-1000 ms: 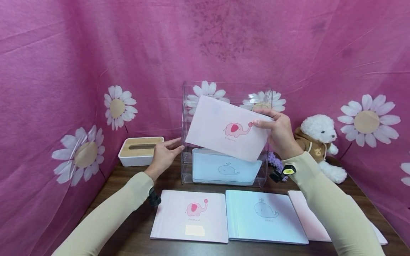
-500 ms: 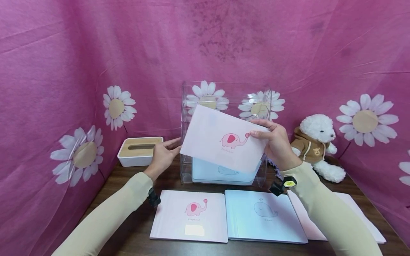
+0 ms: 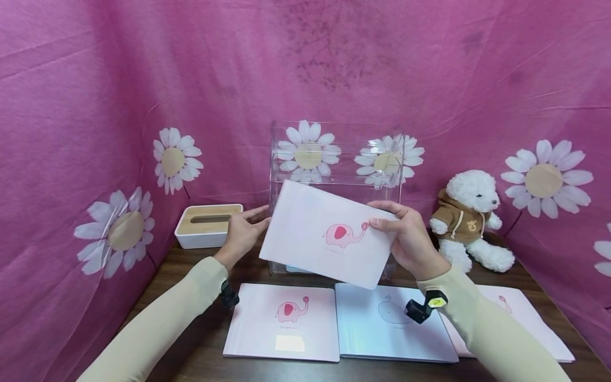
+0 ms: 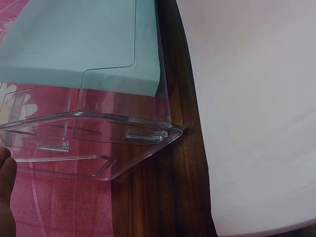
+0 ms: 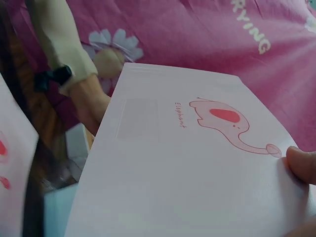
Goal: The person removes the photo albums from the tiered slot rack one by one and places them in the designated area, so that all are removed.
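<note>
My right hand [image 3: 411, 239] pinches a pink booklet [image 3: 305, 233] at its right edge, thumb on the cover, which bears a red elephant drawing. The booklet is tilted, left side higher, in front of a clear acrylic rack [image 3: 336, 178]. With fingers fairly straight, my left hand [image 3: 242, 233] touches the rack's left side; only its fingertips show in the left wrist view. A pale blue booklet [image 4: 98, 44] stands in the rack's lower part, mostly hidden by the held one in the head view.
Along the table front lie a pink elephant booklet [image 3: 258, 323], a blue whale booklet [image 3: 367, 337] and further pink ones [image 3: 530, 323], partly under the right forearm. A white tissue box [image 3: 200, 241] with a wooden top stands left. At right sits a white teddy bear [image 3: 472, 185].
The right hand has lowered the pink elephant booklet and brought it slightly left. It now covers nearly all of the blue booklet in the rack. My left hand has stayed at the rack's side.
</note>
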Motion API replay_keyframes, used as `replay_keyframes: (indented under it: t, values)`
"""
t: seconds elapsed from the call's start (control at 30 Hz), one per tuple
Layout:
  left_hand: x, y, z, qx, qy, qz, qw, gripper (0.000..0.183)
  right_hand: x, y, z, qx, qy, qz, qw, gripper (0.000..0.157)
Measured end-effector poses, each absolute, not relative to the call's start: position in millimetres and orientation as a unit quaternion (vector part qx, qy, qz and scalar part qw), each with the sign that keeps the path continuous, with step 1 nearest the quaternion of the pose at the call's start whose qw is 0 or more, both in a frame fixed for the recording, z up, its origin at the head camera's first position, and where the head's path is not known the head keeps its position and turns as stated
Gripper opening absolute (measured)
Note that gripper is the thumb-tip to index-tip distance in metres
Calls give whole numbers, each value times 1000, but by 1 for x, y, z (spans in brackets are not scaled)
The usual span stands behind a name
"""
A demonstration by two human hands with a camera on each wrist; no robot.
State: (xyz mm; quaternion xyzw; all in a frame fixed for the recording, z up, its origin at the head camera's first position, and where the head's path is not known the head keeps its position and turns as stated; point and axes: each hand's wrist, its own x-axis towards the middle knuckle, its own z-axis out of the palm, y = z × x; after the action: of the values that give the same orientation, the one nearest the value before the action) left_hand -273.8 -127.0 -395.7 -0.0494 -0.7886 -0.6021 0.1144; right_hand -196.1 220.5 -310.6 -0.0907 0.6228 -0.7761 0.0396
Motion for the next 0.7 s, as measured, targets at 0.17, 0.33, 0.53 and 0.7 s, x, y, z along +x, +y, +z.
replay_keyframes:
  t: [0.17,0.33,0.53,0.7]
  values:
    - [-273,-128,-395,-48,-788,-605,102,40,-183,218,-322,-82,627,-772,61,27]
    - [-274,-127,-394,-49,-782,-616,87,41,-170,216,-334,-82,624,-772,86,30]
    - [-274,-129,-395,-48,-784,-612,92,41,-157,212,-351,-92,621,-768,126,30]
    - [-274,-128,-395,-49,-788,-607,91,41,-148,210,-365,-83,627,-760,150,29]
